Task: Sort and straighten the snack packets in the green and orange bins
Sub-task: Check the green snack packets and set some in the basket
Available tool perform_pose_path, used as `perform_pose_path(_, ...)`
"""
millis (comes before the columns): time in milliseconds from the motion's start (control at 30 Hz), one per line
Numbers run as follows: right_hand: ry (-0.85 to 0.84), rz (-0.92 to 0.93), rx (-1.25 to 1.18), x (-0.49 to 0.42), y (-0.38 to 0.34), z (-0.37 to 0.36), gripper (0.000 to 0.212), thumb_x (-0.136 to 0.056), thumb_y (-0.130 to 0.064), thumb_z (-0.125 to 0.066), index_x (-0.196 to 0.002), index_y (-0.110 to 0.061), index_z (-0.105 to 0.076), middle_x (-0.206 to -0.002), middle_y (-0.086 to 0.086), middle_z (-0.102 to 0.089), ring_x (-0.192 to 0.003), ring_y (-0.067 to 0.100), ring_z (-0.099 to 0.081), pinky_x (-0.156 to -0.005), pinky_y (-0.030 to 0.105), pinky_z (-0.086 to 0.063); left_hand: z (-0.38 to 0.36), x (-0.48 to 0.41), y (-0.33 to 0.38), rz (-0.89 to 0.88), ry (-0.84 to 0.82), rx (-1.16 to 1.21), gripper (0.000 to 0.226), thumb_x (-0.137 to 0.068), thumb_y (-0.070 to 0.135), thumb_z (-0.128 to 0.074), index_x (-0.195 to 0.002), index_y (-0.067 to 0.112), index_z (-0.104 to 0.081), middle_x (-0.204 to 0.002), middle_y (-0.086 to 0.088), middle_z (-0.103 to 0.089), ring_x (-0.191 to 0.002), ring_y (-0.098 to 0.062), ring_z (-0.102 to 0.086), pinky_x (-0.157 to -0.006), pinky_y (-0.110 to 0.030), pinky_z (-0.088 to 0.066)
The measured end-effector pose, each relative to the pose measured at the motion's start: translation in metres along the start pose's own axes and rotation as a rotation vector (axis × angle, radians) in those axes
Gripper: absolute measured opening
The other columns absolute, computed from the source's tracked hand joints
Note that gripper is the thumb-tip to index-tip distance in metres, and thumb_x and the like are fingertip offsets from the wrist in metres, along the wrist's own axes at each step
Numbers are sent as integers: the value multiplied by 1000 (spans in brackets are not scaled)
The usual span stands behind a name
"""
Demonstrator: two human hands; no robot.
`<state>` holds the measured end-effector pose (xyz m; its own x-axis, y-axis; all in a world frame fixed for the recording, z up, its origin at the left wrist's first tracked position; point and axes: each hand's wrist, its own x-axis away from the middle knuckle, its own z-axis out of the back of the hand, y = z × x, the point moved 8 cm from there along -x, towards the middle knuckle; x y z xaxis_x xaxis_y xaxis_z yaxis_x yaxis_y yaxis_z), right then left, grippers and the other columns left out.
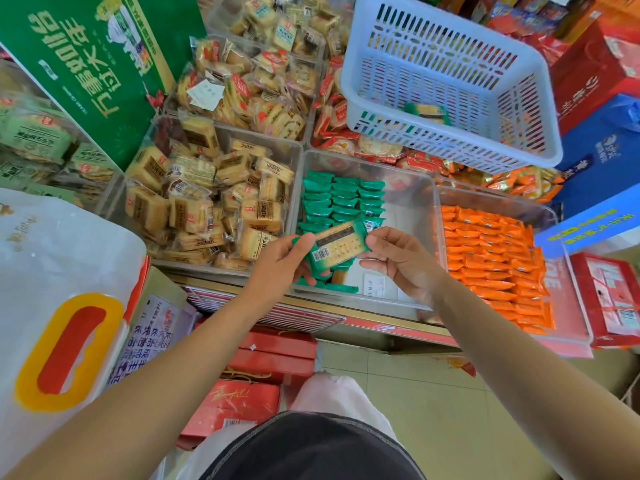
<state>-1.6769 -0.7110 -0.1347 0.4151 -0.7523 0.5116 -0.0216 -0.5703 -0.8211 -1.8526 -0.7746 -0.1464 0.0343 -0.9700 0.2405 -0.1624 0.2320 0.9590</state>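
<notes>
Hands nearest the viewer, meeting above the front of the middle bin. The left hand (280, 261) grips the left end of a green packet (337, 245), thumb on top and fingers curled beneath. The right hand (398, 261) pinches the packet's right end between thumb and fingertips. The packet is held flat above the stock, barcode side up and slightly tilted.

Below it, the clear bin (412, 188) holds the green packets (341, 199), stood on edge in three neat rows toward its far left. Its right half shows bare floor, and a few packets lie loose at the front under the hands. Just beside it on the right, the orange bin (557, 220) carries orange packets (491, 261) in tidy overlapping rows.

Step in hand, as judged: seating this packet at the near end of a green row. To do it well, turn the packet on edge to match its neighbours, same face forward, and press it snug so the row runs straight. The loose packets at the front want the same treatment.

Farther back, a white basket (450, 81) rests on other stock, with a stray packet (427, 114) inside.
</notes>
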Motion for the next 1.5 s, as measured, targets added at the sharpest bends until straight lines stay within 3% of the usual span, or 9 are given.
perform_pose_path(300,62,-45,-150,-1,2,4,10,-75,-13,-67,-77,-7,-75,-98,16,-73,-90,25,-72,-73,29,-61,2,0,-9,42,-67,76,35,-82,28,-63,-114,13,-60,-88,-7,-76,-62,-13,-67,-56,-22,-43)
perform_pose_path(433,117,-51,-103,-7,7,11,11,-89,-14,-61,-91,-6,-69,-108,20,-69,-96,27,-71,-80,33,-60,5,-2,-6,6,-41,46,23,-87,18,-66,-109,16,-61,-86,2,-76,-67,-12,-68,-58,-20,-48)
perform_pose_path(533,137,-145,19,-12,10,10,31,-94,-39,-56,-100,-8,-61,-108,19,-69,-92,27,-71,-73,32,-61,15,-4,3,-140,83,-268,16,-87,23,-73,-100,19,-64,-84,7,-72,-74,-11,-66,-64,-27,-50)
perform_pose_path(633,57,-240,23,-15,10,-1,54,-79,-58,-57,-100,-8,-60,-92,14,-72,-81,23,-72,-68,31,-60,15,-1,18,-325,163,-646,22,-82,19,-77,-103,18,-70,-92,15,-66,-79,-2,-58,-63,-21,-42)
perform_pose_path(767,99,-219,-1,-25,7,1,23,-90,-26,-65,-103,-7,-63,-93,12,-75,-80,20,-73,-66,26,-60,6,0,29,-482,186,-848,34,-75,5,-79,-107,14,-70,-112,1,-68,-101,-17,-62,-80,-32,-49)
perform_pose_path(833,148,-176,-15,-33,6,10,10,-92,-10,-63,-100,-6,-59,-101,15,-73,-89,23,-72,-69,27,-60,3,-4,25,-491,163,-935,42,-77,7,-77,-116,16,-66,-121,-1,-64,-110,-19,-58,-89,-33,-44)
perform_pose_path(967,258,68,167,-47,-13,25,14,-90,0,-64,-95,-11,-57,-112,16,-68,-105,28,-67,-77,31,-60,5,-13,0,-437,123,-1173,37,-87,29,-68,-121,15,-62,-127,-2,-62,-124,-25,-48,-100,-43,-36)
perform_pose_path(1167,206,334,656,-59,-21,3,21,-88,-4,-68,-104,-14,-60,-97,-10,-64,-90,3,-61,-79,15,-51,-1,-10,-32,-466,-60,-1528,56,-97,48,-31,-117,13,-70,-130,-3,-64,-139,-31,-40,-110,-48,-24)
perform_pose_path(1500,37,567,1135,-86,23,-34,21,-79,-4,-76,-98,-12,-71,-97,1,-59,-93,15,-55,-83,28,-49,8,-7,-43,-426,-105,-1536,58,-102,44,-32,-145,6,-44,-158,-11,-31,-149,-25,-19,-118,-49,-23)
